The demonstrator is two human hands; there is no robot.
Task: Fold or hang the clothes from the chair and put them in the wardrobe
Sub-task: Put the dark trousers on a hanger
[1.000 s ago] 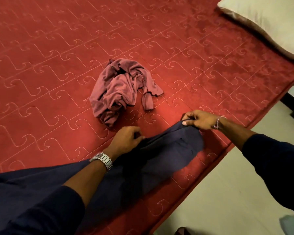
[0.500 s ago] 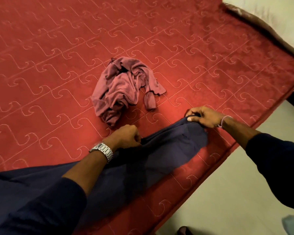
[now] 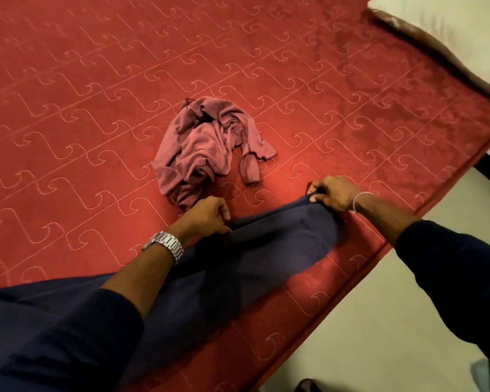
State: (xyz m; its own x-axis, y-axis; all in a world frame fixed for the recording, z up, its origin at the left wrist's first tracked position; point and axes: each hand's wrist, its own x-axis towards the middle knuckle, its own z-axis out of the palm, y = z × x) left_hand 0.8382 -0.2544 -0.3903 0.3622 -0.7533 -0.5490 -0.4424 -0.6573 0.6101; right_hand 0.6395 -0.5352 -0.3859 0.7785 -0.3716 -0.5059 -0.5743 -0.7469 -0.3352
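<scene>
Dark navy trousers (image 3: 269,250) lie stretched along the near edge of a red quilted mattress (image 3: 96,108). My left hand (image 3: 207,216), with a metal watch at the wrist, pinches the upper edge of the trousers near their middle. My right hand (image 3: 334,193), wearing a thin bracelet, grips the far end of the same garment against the mattress. Just beyond my left hand a crumpled dusty-pink garment (image 3: 207,145) sits in a heap. No chair or wardrobe is in view.
A pale pillow (image 3: 450,32) with a brown edge lies at the mattress's far right corner. The mattress edge runs diagonally at the right, with cream floor (image 3: 365,343) beyond it. A dark piece of furniture shows at the right border.
Both hands keep their grip on the trousers and have shifted slightly away from me, pulling the trouser end flatter and narrower on the mattress. The pink garment has not moved.
</scene>
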